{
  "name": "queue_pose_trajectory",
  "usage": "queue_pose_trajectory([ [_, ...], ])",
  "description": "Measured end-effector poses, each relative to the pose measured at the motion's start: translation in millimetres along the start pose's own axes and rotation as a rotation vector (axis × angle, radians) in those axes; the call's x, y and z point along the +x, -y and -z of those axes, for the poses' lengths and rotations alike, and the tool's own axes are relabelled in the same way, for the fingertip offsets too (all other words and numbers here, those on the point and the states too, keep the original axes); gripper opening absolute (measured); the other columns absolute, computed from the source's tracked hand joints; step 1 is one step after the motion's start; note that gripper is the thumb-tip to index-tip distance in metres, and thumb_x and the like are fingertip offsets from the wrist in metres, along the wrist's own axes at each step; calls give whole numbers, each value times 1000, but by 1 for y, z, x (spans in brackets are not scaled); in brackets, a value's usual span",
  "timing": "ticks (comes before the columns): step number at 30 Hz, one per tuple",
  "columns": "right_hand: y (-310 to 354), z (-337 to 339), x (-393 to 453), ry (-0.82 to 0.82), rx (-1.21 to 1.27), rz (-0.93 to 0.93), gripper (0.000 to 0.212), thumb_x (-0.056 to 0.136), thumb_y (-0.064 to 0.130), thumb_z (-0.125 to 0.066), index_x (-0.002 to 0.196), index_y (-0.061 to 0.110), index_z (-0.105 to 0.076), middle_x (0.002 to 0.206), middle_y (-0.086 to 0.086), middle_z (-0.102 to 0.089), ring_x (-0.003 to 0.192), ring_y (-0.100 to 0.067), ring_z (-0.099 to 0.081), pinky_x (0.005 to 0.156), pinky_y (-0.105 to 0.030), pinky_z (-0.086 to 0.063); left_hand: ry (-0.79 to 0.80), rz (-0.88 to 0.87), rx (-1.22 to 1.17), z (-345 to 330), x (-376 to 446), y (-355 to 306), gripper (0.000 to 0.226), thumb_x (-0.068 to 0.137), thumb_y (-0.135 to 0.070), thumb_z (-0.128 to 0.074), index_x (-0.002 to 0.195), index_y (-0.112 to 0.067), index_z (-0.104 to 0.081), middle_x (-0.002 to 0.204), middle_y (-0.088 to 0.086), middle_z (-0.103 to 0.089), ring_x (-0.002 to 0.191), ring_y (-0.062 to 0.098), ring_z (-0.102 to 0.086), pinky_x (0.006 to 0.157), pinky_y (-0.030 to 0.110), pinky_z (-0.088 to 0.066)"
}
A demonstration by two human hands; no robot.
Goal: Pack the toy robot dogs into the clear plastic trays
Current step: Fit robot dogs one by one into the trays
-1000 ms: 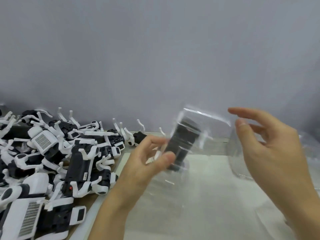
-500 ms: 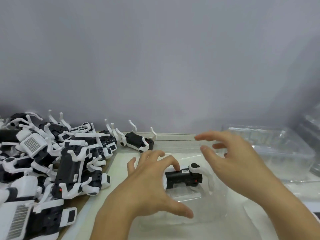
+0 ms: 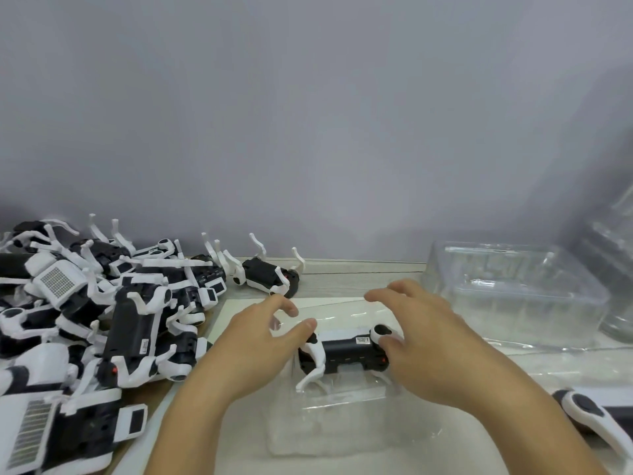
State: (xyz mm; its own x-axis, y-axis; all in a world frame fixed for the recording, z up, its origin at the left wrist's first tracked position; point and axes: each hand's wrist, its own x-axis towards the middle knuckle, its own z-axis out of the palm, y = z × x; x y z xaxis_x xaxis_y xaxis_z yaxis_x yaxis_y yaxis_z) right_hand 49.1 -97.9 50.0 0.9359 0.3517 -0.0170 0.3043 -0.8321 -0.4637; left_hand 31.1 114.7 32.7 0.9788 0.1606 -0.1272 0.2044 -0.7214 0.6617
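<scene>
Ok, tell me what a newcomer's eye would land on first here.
First, the two hands low in the middle: the left hand and right hand spread over a black-and-white toy robot dog lying in a clear plastic tray. Next, the big jumbled pile of toy dogs filling the left side. Last, the stack of empty clear trays at the right, by the wall.

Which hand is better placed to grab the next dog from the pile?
Left hand: it sits nearer the pile of dogs on that side. The right hand is on the far side of the dog in the tray.
</scene>
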Motion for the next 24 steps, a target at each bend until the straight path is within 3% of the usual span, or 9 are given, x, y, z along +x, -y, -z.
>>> queue_pose_trajectory([
  [3,5,11,-9,57,-36,-23,51,94,25,-50,138,46,-32,129,18,-28,100,-15,-24,86,-29,-24,94,13,-39,8,-4,3,28,81,-63,-66,97,-41,-61,105,-7,-61,80,16,-65,75,32,-57],
  [5,9,19,-16,95,-66,-26,49,93,32,-50,136,50,-31,126,18,-29,104,-18,-24,83,-30,-25,157,6,-69,12,-8,3,24,79,-60,-71,92,-41,-64,102,-7,-63,83,18,-69,77,35,-61],
  [9,27,24,-22,25,-61,90,47,96,38,-48,139,49,-31,141,16,-31,128,-16,-23,95,-33,-24,255,-24,-104,15,-13,0,14,83,-43,-76,87,-33,-69,99,-3,-65,87,27,-70,74,39,-62],
  [12,40,16,-21,-18,-42,185,45,97,37,-47,139,46,-34,141,14,-33,131,-12,-22,104,-35,-20,377,-46,-150,14,-15,-5,12,84,-37,-76,89,-28,-70,101,5,-65,91,30,-69,74,40,-63],
  [16,45,8,-20,-56,5,227,41,98,35,-46,137,44,-38,137,13,-36,128,-11,-25,99,-31,-19,387,-42,-267,12,-18,-9,14,87,-36,-74,98,-29,-71,108,7,-64,97,21,-68,75,40,-62],
  [20,43,8,-19,-82,0,208,40,99,36,-45,137,43,-38,135,11,-36,129,-13,-26,101,-34,-21,247,98,-233,18,-17,-5,31,87,-44,-69,92,-15,-65,91,12,-68,78,20,-69,63,36,-61],
  [24,42,8,-17,-117,-4,188,38,99,36,-44,137,42,-39,132,10,-38,128,-14,-28,104,-35,-24,429,187,-299,20,-20,-8,41,92,-47,-61,90,-6,-54,73,17,-71,66,29,-71,54,30,-56],
])
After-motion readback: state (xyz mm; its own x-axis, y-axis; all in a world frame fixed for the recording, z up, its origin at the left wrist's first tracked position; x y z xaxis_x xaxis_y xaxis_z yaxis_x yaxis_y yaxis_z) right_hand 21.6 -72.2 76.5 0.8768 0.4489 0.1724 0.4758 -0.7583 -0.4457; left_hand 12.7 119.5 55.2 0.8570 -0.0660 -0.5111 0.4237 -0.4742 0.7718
